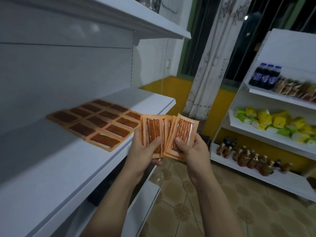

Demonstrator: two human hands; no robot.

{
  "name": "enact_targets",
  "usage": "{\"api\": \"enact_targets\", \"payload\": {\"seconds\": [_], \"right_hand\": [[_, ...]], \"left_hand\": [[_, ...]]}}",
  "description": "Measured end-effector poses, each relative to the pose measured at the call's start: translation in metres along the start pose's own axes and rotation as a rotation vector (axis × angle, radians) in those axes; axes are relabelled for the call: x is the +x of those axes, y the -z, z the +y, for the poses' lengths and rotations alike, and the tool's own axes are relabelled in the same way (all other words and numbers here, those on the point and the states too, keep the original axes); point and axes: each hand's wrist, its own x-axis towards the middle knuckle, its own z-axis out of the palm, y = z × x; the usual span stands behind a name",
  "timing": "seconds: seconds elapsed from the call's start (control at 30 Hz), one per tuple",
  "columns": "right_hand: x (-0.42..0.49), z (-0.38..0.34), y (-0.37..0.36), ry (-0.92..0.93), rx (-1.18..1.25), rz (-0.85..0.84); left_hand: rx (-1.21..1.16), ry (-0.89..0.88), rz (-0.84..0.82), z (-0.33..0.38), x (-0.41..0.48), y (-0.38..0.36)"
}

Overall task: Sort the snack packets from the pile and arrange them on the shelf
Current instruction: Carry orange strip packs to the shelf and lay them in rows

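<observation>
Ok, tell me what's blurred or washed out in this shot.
Head view: dim indoor light; the packets held in the left hand and right hand are sharp; the side rack smears with motion blur toward the frame edge; soft glare on the back panel.

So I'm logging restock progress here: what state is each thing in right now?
held packets, sealed, fanned out between both hands, off the shelf.
left hand, grips the fan's left side.
right hand, pinches its right side, thumb on the front.
laid packets, flat in neat rows on the middle shelf.
dark bottles, upright, capped, on the far rack.
</observation>
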Motion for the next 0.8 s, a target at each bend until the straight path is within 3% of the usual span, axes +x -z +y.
{"api": "enact_targets", "payload": {"seconds": [0.37,0.67,0.8], "right_hand": [[0.064,0.013,-0.088,0.005,-0.064,-0.378],[0.134,0.022,-0.142,-0.04,-0.085,-0.724],[0.169,0.024,-0.168,-0.008,-0.032,-0.8]], "left_hand": [[0.029,-0.035,0.278,0.015,0.037,0.055],[-0.067,-0.118,0.567,0.021,0.069,0.079],[-0.155,-0.169,0.721,0.027,0.091,0.088]]}}
